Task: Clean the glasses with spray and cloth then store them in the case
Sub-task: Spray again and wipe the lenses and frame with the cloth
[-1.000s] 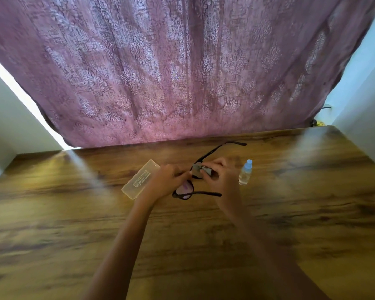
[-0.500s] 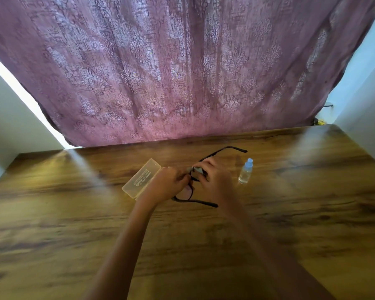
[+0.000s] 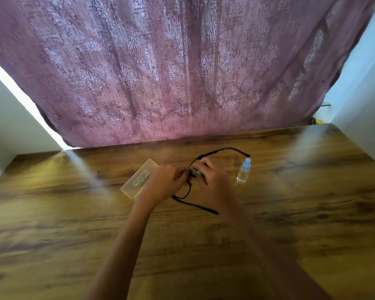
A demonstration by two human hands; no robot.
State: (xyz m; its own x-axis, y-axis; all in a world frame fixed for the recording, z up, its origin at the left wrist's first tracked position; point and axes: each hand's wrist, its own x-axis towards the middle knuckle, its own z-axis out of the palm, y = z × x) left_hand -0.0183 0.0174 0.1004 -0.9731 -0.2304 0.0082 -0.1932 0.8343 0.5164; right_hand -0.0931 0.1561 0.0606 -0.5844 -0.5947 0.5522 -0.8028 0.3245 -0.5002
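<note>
Black-framed glasses [image 3: 220, 151] are held just above the wooden table [image 3: 74, 224], both temples unfolded. My left hand [image 3: 166, 184] grips the frame at its left side. Fingers of my right hand [image 3: 212, 182] pinch a small grey cloth [image 3: 196, 171] against a lens; most of the cloth and the lenses are hidden by my fingers. The translucent case [image 3: 136, 182] lies closed on the table just left of my left hand. A small clear spray bottle [image 3: 244, 171] with a pale blue cap stands upright to the right of my right hand.
A purple patterned curtain [image 3: 182, 72] hangs behind the table's far edge. White walls [image 3: 368, 94] close in on the left and right sides. Bare wood stretches out in front of and beside my arms.
The glasses have tilted, so the near lens seen a second ago is now covered by my hands. My right hand has shifted slightly along the frame with the cloth. Case and bottle have not moved.
</note>
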